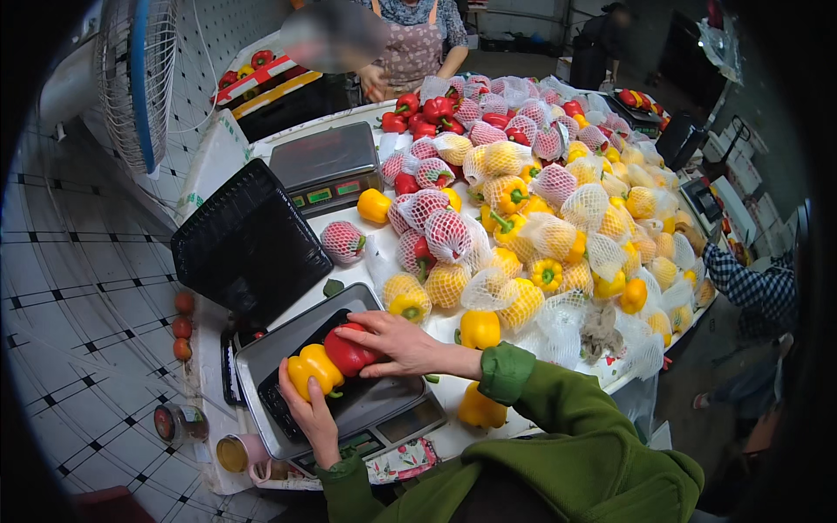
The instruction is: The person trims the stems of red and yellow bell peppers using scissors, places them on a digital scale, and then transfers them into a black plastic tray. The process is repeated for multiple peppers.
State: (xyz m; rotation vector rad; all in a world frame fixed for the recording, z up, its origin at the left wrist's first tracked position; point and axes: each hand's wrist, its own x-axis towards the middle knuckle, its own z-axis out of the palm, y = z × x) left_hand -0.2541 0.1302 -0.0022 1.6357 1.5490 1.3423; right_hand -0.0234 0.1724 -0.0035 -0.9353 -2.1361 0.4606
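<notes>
My left hand [308, 406] is closed around a yellow bell pepper [315, 371], its thumb near the green stem. My right hand [396, 345] grips a red bell pepper [350, 350] from above and the side. The two peppers touch each other over a black plastic tray [281, 404], which lies in the metal pan [375, 418] of a weighing scale. Just right of the scale, a loose yellow pepper [482, 406] rests on the white table, and another yellow pepper [479, 329] lies beyond my right wrist.
A large heap of red and yellow peppers in foam nets [521, 304] covers the table's right side. Stacked black trays [252, 238] and a second scale [325, 157] stand beyond my scale. A fan [140, 85], a jar [181, 422] and a mug [240, 452] are at left. Co-workers stand around the table.
</notes>
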